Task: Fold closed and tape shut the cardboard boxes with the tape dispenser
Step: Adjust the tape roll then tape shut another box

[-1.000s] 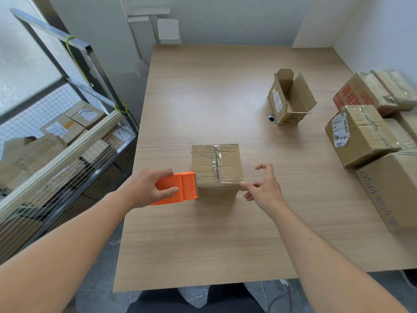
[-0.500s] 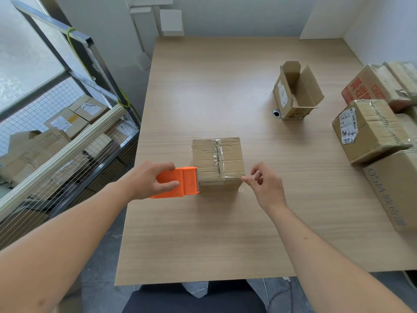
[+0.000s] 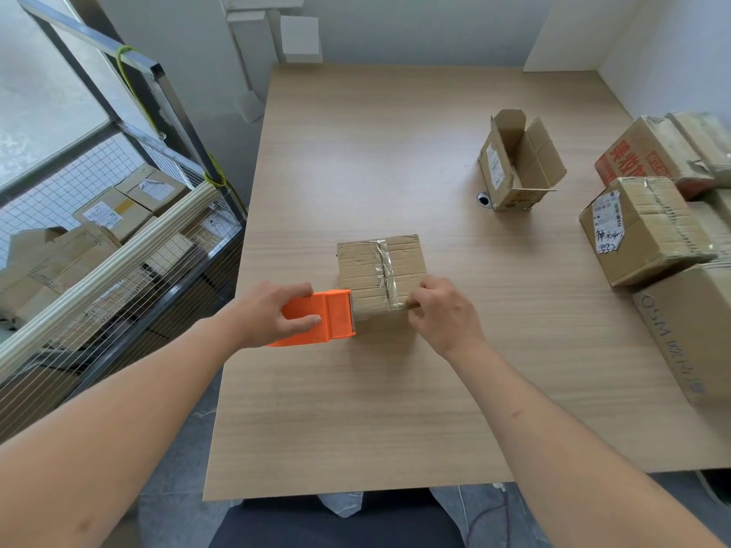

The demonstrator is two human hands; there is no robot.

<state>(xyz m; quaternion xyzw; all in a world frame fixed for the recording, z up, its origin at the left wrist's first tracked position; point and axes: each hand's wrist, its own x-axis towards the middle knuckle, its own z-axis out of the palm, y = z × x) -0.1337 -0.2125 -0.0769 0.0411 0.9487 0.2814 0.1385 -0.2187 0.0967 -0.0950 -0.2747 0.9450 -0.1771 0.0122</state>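
The tabletop (image 3: 356, 389) carries everything here, a pale wood slab running from the near edge to the far wall. At its right side sits a stack of sealed boxes (image 3: 648, 235), and further back an open box (image 3: 518, 160) stands with its flaps up, not yet folded shut.

Near the middle is the small cardboard box (image 3: 381, 270), its flaps closed and a strip of clear tape running along the top seam from far to near. Its long axis looks to run left to right, though it is close to square, so the tape crosses the shorter way.

The orange tape dispenser (image 3: 324, 316) lies against the box's near-left corner, mouth pointing right at the box, its body stretching left to right. The left hand (image 3: 273, 310) grips its handle end, fingers wrapped over the top and thumb along the near side.

The right hand (image 3: 443, 310) has changed most: half a second ago it hovered just off the near-right corner pinching a loose tape end, and now it is down on that corner, fingers curled and pressing there. I judge the tape end is being stuck down over the near edge, so a second strip across this box is starting.
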